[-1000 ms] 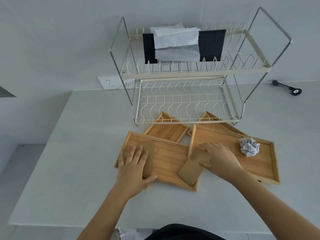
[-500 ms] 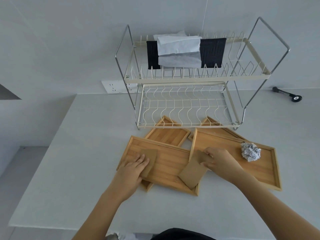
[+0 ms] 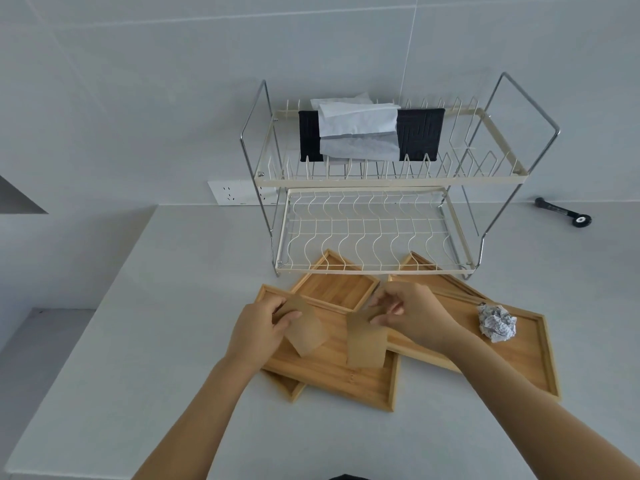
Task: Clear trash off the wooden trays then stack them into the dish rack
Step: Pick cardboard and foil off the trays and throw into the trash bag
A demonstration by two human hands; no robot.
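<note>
Several wooden trays lie overlapping on the white counter in front of a two-tier wire dish rack (image 3: pixel 374 181). My left hand (image 3: pixel 258 329) is shut on a brown paper piece (image 3: pixel 306 332), held just above the near-left tray (image 3: pixel 332 379). My right hand (image 3: pixel 412 315) pinches a second brown paper piece (image 3: pixel 365 342) at its top edge, lifted over the same tray. A crumpled ball of printed paper (image 3: pixel 497 322) rests on the right tray (image 3: pixel 526 358). Two smaller trays (image 3: pixel 337 289) poke out from under the rack's lower shelf.
The rack's top tier holds a black tissue holder (image 3: pixel 420 133) with white tissue (image 3: pixel 358 129) draped over it. A black tool (image 3: pixel 562 213) lies at the back right of the counter (image 3: pixel 173 358). A wall socket (image 3: pixel 235 197) sits left of the rack. The counter's left edge drops off.
Both hands have lifted their brown paper pieces off the tray; earlier the pieces lay flat under my fingers. A small tray shows from under the near-left tray.
</note>
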